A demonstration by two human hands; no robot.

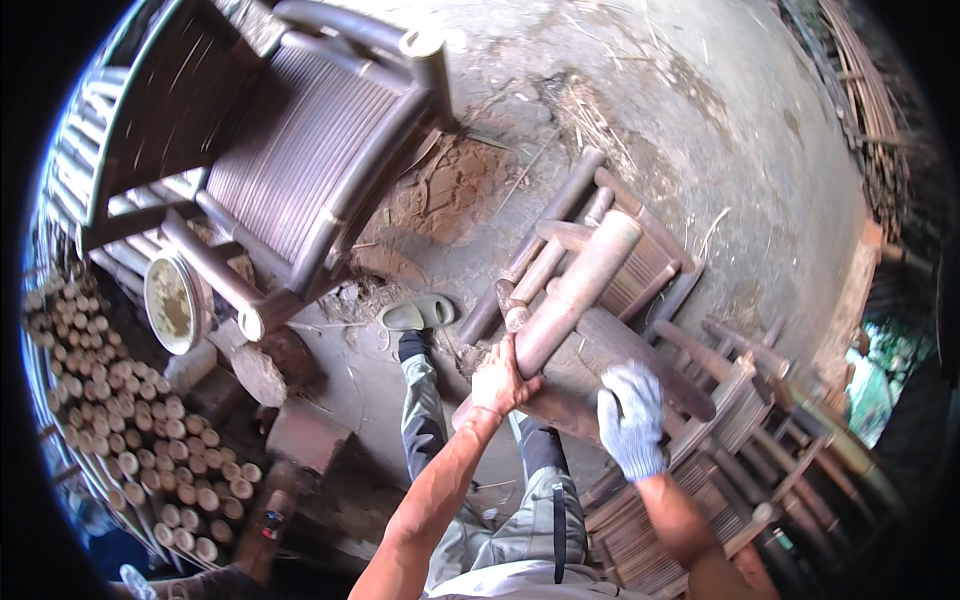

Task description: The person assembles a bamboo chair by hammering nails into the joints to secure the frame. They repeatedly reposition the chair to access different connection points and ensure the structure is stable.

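Observation:
A small bamboo chair frame (562, 235) of brown poles lies tilted on the floor before me, with a slatted panel (637, 280) at its far side. My left hand (503, 378), bare, is closed round the near end of its thick bamboo pole (580, 290). That pole slants away to the upper right. My right hand (632, 420), in a pale blue knitted glove, is beside a darker bamboo pole (650, 365) of the frame. Its fingers are curled in, and whatever they hold is hidden.
A large bamboo armchair (320, 150) stands at the upper left, near a round basin (175, 302). Cut bamboo pieces (150, 450) are stacked at the lower left. More bamboo furniture (740, 440) crowds the right. A green sandal (418, 312) is by my leg.

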